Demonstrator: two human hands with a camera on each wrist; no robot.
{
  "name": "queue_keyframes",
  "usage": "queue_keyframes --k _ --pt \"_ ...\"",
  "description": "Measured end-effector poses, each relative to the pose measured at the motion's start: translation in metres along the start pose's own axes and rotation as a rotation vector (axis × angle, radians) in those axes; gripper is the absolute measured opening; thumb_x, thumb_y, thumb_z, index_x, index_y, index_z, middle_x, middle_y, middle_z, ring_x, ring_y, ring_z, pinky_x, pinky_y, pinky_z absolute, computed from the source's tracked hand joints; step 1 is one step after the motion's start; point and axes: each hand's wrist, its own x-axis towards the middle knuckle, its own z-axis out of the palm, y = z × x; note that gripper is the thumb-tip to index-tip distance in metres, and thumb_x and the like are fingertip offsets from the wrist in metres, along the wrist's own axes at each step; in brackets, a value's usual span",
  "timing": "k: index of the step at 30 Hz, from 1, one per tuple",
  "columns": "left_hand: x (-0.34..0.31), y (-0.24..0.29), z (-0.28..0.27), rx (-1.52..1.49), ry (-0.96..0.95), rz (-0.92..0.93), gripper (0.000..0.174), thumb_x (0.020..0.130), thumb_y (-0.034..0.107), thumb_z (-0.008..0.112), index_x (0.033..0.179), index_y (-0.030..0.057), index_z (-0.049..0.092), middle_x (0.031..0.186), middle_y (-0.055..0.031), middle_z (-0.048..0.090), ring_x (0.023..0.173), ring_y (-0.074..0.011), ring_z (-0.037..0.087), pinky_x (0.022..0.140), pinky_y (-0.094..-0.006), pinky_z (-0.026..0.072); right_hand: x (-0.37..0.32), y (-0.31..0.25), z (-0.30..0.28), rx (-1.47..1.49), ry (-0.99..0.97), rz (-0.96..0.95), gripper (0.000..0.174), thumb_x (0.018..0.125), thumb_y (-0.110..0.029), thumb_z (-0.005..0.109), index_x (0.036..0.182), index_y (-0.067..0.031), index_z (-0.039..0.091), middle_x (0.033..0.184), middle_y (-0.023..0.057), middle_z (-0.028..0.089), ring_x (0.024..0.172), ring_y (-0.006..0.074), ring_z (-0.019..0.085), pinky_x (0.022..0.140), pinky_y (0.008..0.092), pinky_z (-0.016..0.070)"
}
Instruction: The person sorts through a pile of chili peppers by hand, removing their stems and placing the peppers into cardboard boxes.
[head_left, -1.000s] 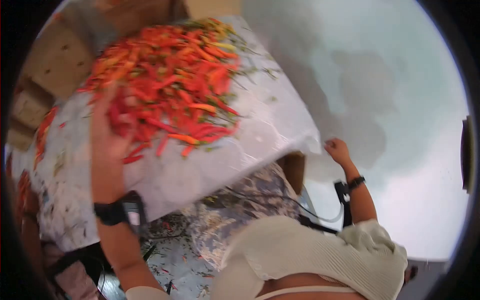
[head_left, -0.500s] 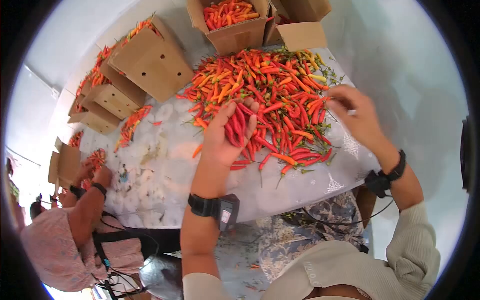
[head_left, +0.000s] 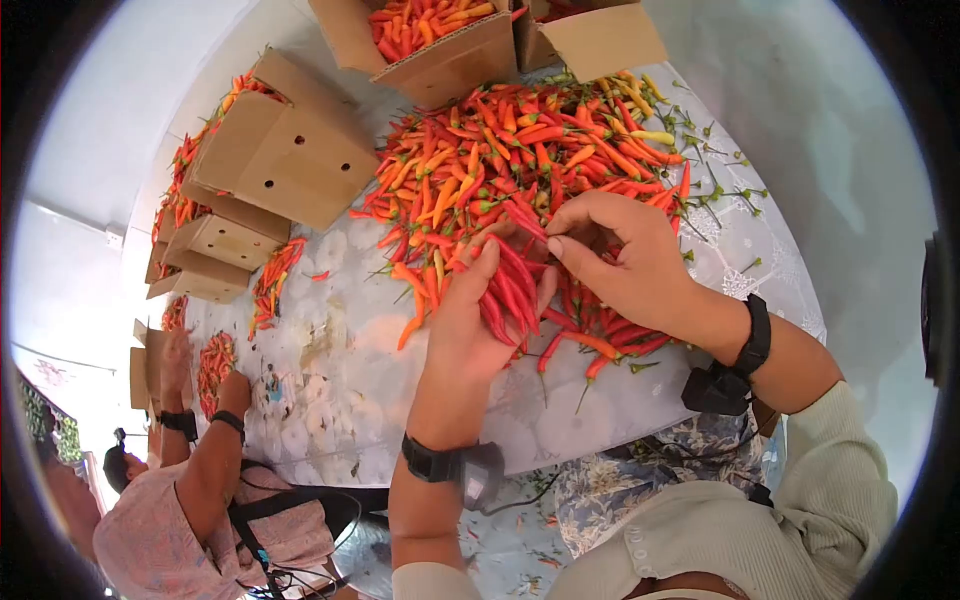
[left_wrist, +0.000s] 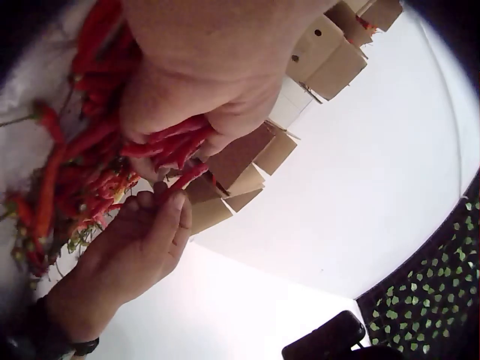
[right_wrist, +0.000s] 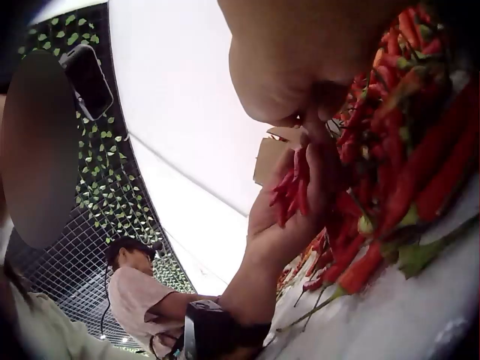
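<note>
Several red chili peppers (head_left: 512, 292) lie in my left hand (head_left: 468, 325), its palm turned up and fingers curled round them. Close against them, my right hand (head_left: 640, 262) pinches one red chili (left_wrist: 189, 177) between thumb and fingers, as the left wrist view shows. Both hands are over the near part of a big heap of red and orange chilies (head_left: 440, 165). The right wrist view has the held bunch (right_wrist: 291, 187) lying across the left palm, with the right fingertips just above it.
Loose green stems (head_left: 715, 190) are scattered right of the heap on the patterned tablecloth (head_left: 400, 400). Chili-filled cardboard boxes (head_left: 455, 60) stand at the back, more boxes (head_left: 290, 150) at the left. Another person (head_left: 200, 500) works at the table's left side with small chili piles (head_left: 215, 370).
My right hand has come up from beyond the table's right edge, across the heap to my left hand, and now pinches a chili. The left hand has turned up, showing its bunch.
</note>
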Motion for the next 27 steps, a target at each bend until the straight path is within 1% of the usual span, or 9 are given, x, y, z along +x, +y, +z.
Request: queue_keyframes --k 3,6,9,12,15,20,22,23,27 --pt "0.001 -0.005 0.006 -0.032 0.034 -0.041 0.028 0.096 0.016 0.048 0.123 0.006 0.048 0.121 -0.009 0.056 0.115 -0.0236 0.053 0.095 -0.0425 0.0484 0.0 0.012 0.004 -0.042 -0.026 -0.068 0.011 0.08 -0.004 0.065 0.089 -0.0027 0.061 0.079 0.0096 0.062 0.073 0.02 0.065 0.063 0.0315 0.0497" --pt "0.002 -0.004 0.005 -0.033 0.023 -0.062 0.031 0.096 0.016 0.048 0.126 0.0058 0.047 0.119 -0.0092 0.057 0.114 -0.0234 0.054 0.095 -0.0429 0.0477 0.002 0.021 0.005 -0.201 -0.048 -0.261 0.009 0.08 -0.009 0.065 0.087 -0.0039 0.063 0.079 0.011 0.061 0.074 0.0257 0.063 0.065 0.0359 0.049" --pt "-0.002 -0.002 0.008 0.006 0.046 -0.048 0.031 0.096 0.015 0.048 0.126 0.0054 0.047 0.118 -0.009 0.058 0.112 -0.0232 0.055 0.095 -0.0436 0.0475 0.004 0.02 0.001 -0.339 -0.165 -0.413 0.008 0.081 -0.009 0.065 0.088 -0.0031 0.065 0.083 0.0123 0.062 0.077 0.0278 0.062 0.065 0.0352 0.0491" --pt "-0.004 -0.003 0.0 0.056 0.042 0.0 0.028 0.095 0.013 0.05 0.123 0.0051 0.048 0.116 -0.0086 0.058 0.109 -0.0228 0.056 0.094 -0.0447 0.0483 0.002 0.013 0.001 -0.273 -0.086 -0.467 0.01 0.082 -0.015 0.062 0.084 -0.0052 0.065 0.077 0.0109 0.059 0.076 0.0299 0.059 0.067 0.0394 0.0473" --pt "-0.009 -0.002 0.01 -0.016 0.08 0.058 0.024 0.094 0.009 0.052 0.118 0.0063 0.05 0.11 -0.0095 0.059 0.102 -0.023 0.059 0.092 -0.0452 0.0498 0.003 0.006 -0.008 -0.336 0.036 -0.436 0.01 0.08 -0.015 0.063 0.082 -0.0051 0.064 0.079 0.01 0.059 0.079 0.0298 0.058 0.07 0.0395 0.0469" --pt "-0.012 0.005 0.027 0.141 0.079 0.302 0.021 0.093 0.007 0.054 0.113 0.0062 0.05 0.099 -0.0073 0.056 0.092 -0.0196 0.057 0.089 -0.0421 0.0506 0.015 0.026 -0.026 -0.579 0.176 -0.369 0.016 0.08 -0.017 0.065 0.093 -0.0071 0.064 0.089 0.0101 0.058 0.085 0.0293 0.055 0.074 0.0393 0.045" --pt "-0.013 0.008 0.043 0.288 0.107 0.442 0.021 0.092 0.008 0.055 0.113 0.0063 0.049 0.098 -0.007 0.056 0.092 -0.0187 0.056 0.087 -0.041 0.0509 0.016 0.04 -0.025 -0.656 0.19 -0.325 0.02 0.079 -0.019 0.065 0.096 -0.0077 0.063 0.092 0.0102 0.057 0.09 0.0297 0.053 0.078 0.0399 0.0434" --pt "-0.013 0.01 0.055 0.37 0.111 0.514 0.022 0.093 0.008 0.055 0.113 0.0064 0.049 0.099 -0.008 0.057 0.092 -0.0183 0.057 0.086 -0.039 0.0508 0.015 0.045 -0.023 -0.651 0.124 -0.244 0.027 0.079 -0.02 0.066 0.102 -0.0077 0.061 0.096 0.0107 0.056 0.092 0.0295 0.053 0.081 0.0406 0.0425" --pt "-0.009 0.025 0.122 0.75 0.032 0.924 0.024 0.093 0.009 0.055 0.115 0.0046 0.048 0.098 -0.0103 0.059 0.086 -0.0192 0.059 0.085 -0.0386 0.0515 0.013 0.044 -0.021 -0.637 0.102 -0.214 0.033 0.08 -0.022 0.065 0.108 -0.0061 0.058 0.098 0.011 0.055 0.094 0.0295 0.053 0.083 0.0411 0.0416"
